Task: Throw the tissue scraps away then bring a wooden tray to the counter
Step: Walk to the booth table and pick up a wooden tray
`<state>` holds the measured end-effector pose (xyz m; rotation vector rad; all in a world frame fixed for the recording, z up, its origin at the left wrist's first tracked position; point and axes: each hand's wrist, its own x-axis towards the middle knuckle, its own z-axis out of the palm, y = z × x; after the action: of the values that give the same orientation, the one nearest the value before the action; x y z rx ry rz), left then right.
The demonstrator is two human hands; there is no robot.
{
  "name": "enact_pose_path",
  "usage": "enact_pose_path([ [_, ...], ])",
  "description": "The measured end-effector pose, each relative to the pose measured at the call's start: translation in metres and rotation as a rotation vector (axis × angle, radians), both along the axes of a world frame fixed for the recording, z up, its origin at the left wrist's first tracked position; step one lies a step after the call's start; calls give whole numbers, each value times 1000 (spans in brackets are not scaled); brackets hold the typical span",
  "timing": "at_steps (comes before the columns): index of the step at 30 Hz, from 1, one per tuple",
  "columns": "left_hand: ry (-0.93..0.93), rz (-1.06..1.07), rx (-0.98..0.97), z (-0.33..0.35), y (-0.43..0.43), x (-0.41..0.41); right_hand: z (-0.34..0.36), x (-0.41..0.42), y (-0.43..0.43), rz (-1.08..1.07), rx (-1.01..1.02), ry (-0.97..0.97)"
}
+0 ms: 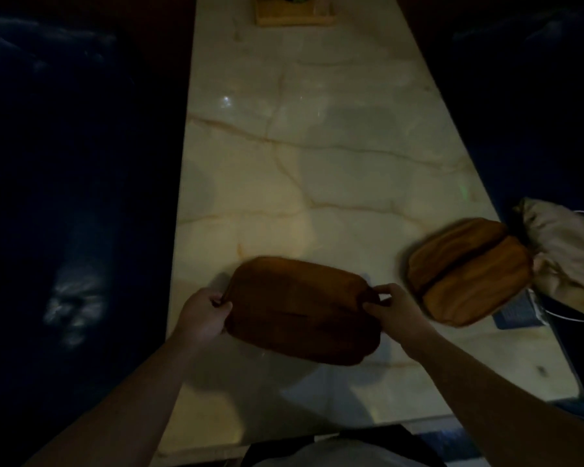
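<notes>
A dark brown wooden tray with rounded corners sits low over the marble counter, near its front end. My left hand grips the tray's left edge. My right hand pinches its right edge. A second wooden tray, lighter and with a divider groove, lies on the counter to the right. No tissue scraps are visible in this dim view.
A pale cloth bag with white cords rests at the counter's right edge beside the second tray. A light wooden box stands at the far end. Dark blue seats flank the counter on both sides.
</notes>
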<state>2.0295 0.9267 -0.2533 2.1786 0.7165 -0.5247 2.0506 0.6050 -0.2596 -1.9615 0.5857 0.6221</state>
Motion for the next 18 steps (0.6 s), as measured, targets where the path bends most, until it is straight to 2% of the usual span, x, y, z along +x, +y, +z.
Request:
enact_pose_path([
  [8, -75, 159, -229, 10, -78, 21, 25, 31, -82, -139, 185, -149],
  [14, -21, 227, -350, 4, -173, 30, 34, 55, -178, -106, 84, -206],
  [18, 11, 254, -399, 0, -248, 39, 35, 83, -245, -137, 105, -235],
])
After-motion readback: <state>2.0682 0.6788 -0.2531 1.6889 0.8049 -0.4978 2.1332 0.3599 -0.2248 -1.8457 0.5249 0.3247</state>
